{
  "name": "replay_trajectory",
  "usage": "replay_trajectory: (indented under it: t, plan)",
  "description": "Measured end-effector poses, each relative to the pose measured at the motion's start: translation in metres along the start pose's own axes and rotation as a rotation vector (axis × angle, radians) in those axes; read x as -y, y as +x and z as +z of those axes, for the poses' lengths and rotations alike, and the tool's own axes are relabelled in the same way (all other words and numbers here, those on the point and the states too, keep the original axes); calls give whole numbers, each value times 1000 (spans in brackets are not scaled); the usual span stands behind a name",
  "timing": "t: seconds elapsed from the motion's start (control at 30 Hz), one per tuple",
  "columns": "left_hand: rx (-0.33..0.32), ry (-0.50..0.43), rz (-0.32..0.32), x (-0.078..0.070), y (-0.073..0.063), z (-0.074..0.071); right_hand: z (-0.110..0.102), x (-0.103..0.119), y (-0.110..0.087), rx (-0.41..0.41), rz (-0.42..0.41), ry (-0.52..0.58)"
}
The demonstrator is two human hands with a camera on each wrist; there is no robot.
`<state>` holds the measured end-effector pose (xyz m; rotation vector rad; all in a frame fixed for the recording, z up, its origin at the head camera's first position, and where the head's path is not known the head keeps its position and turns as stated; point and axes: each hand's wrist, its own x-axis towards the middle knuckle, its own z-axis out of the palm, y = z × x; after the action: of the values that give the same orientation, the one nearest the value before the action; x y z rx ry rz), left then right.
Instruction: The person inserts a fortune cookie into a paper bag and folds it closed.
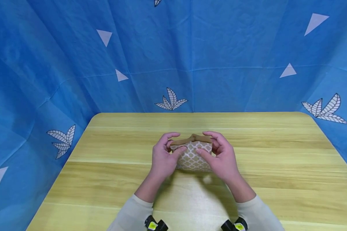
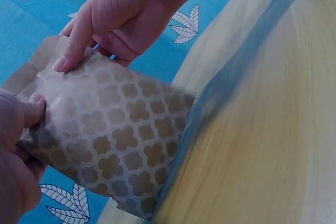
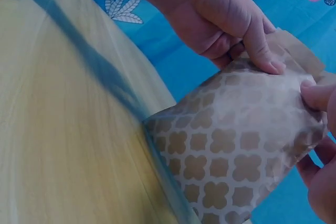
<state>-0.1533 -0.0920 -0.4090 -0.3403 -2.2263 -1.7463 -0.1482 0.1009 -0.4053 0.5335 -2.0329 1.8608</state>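
Note:
A brown paper bag (image 1: 193, 160) with a white lattice pattern is held between both hands over the table, its top edge toward the far side. My left hand (image 1: 164, 158) grips its left top corner, thumb on the patterned front and fingers behind. The right hand (image 1: 225, 158) holds the other top corner the same way. Above the patterned front, plain brown paper (image 1: 200, 138) shows along the top, creased near the middle. In the left wrist view, the bag's lower edge (image 2: 137, 214) meets the wood surface. The bag's inside is hidden.
The light wood table (image 1: 110, 179) spreads out around the hands. A blue cloth (image 1: 231, 45) printed with white leaves and triangles hangs behind it and along the sides. Small black devices with yellow labels (image 1: 152, 226) are strapped at the sleeves.

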Motion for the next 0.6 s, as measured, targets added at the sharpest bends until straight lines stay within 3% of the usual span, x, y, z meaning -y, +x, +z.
replay_trajectory:
  t: [0.17, 0.4, 0.6]
  plan:
    - [10, -32, -14, -1, -1, 1, 0, -6, -1, -15, 3, -14]
    - [9, -30, 30, 0, -1, 2, 0, -11, -3, 66, 7, 147]
    - [13, -21, 39, 1, -2, 1, 1, -12, -3, 42, 33, 106]
